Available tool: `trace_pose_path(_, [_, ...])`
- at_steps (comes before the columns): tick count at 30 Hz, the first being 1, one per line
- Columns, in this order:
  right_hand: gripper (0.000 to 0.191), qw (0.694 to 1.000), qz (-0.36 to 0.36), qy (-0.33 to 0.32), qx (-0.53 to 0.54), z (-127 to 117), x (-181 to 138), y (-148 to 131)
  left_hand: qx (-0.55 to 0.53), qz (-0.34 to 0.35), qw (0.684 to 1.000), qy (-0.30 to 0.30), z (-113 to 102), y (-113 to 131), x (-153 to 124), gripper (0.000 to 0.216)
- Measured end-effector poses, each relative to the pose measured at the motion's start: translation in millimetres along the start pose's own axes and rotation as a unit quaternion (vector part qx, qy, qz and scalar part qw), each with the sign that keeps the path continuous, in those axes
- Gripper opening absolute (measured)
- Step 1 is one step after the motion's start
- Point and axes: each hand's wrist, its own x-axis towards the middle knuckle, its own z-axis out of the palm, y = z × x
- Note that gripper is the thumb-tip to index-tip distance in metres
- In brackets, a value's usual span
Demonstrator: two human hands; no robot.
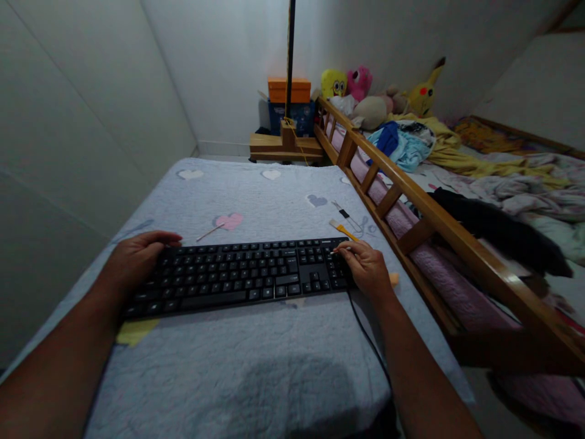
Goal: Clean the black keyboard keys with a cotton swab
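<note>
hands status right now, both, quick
Left hand: at the left end of the keyboard; can't tell whether it grips or just rests.
Right hand: closed, pinching a thin white-tipped stick over the number pad.

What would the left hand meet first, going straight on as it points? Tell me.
The left hand would likely meet the cotton swab lying on the quilted cloth first, though the hand's height is unclear and it might pass over.

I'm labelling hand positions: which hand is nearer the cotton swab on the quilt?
Left. The left hand is just left of the swab; the right hand is well to its right, over the number pad.
</note>
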Motion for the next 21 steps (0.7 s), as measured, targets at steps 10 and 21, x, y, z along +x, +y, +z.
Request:
trace_pose_path(10, [0.021, 1.000, -0.006, -0.007, 0.014, -3.1, -4.1, -3.5, -0.004, -0.005, 1.000, 0.007, 1.2, 6.1, -4.0, 0.039])
trace_pose_path(21, [0.020, 1.000, 0.002, -0.007, 0.009, -2.6, -4.4, -3.4, -0.013, -0.013, 1.000, 0.002, -1.4, 8.6, -4.1, 0.037])
